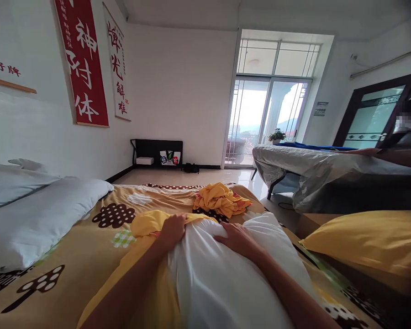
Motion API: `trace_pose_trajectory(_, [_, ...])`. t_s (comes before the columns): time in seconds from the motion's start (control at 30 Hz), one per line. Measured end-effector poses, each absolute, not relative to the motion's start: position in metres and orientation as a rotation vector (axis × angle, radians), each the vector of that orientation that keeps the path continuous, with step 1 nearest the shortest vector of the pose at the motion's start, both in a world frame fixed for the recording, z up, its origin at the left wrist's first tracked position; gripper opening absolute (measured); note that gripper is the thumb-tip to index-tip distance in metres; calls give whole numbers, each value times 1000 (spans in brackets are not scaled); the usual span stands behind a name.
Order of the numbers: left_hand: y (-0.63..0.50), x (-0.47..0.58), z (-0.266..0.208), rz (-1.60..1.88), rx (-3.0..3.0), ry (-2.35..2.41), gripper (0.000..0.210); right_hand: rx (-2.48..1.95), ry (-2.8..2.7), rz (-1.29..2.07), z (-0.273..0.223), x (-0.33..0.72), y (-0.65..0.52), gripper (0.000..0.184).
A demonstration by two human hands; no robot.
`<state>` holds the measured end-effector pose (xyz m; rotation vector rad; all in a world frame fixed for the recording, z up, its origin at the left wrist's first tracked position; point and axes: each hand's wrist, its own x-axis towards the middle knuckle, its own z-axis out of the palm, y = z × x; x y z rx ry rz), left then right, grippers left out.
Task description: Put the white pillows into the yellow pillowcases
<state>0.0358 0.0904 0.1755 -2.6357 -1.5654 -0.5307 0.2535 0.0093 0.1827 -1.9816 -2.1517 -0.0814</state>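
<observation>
A white pillow (205, 269) lies in front of me, partly beside and against a yellow pillowcase (147, 274). My left hand (173, 230) is closed on the pillowcase near its far edge, where the yellow cloth meets the white pillow. On the pillow's far end, my right hand (238, 237) grips the white fabric, thumb and fingers bent around a fold. Some fingertips of both hands are hidden in the cloth. Just beyond them sits a crumpled yellow-orange cloth (221, 201) on the patterned bedsheet (78, 269).
White pillows (51, 210) rest on the bed at left. To the right, a filled yellow pillow (370, 237) lies by a cardboard box (311, 221). Behind it, a person's arm (397, 157) reaches over a plastic-covered table (315, 160). A black bench (160, 148) stands at the far wall.
</observation>
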Motion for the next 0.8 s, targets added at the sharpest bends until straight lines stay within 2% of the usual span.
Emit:
trace_pose_trajectory(0.13, [95,66,216,-526,-2689,-1443,17,-1844,-2179,-94,195,234,-12,26])
trace_pose_trajectory(0.23, [78,100,228,-533,-2737,-1368,24,-1592,-2260,-115,185,218,-17,13])
trace_pose_trajectory(0.33, [52,127,225,-530,-2797,-1266,26,-1469,-2277,-193,166,208,-12,20])
trace_pose_trajectory(0.5, [37,123,204,-492,-2834,-1262,23,-1636,-2247,-333,152,218,-12,29])
trace_pose_trajectory(0.57, [44,109,199,-498,-2804,-1346,24,-1589,-2296,-373,167,235,-23,25])
trace_pose_trajectory(0.67, [50,96,199,-506,-2783,-1400,22,-1481,-2327,-225,207,270,-34,37])
trace_pose_trajectory(0.8, [21,108,204,-513,-2827,-1285,20,-1563,-2046,-119,250,299,-6,44])
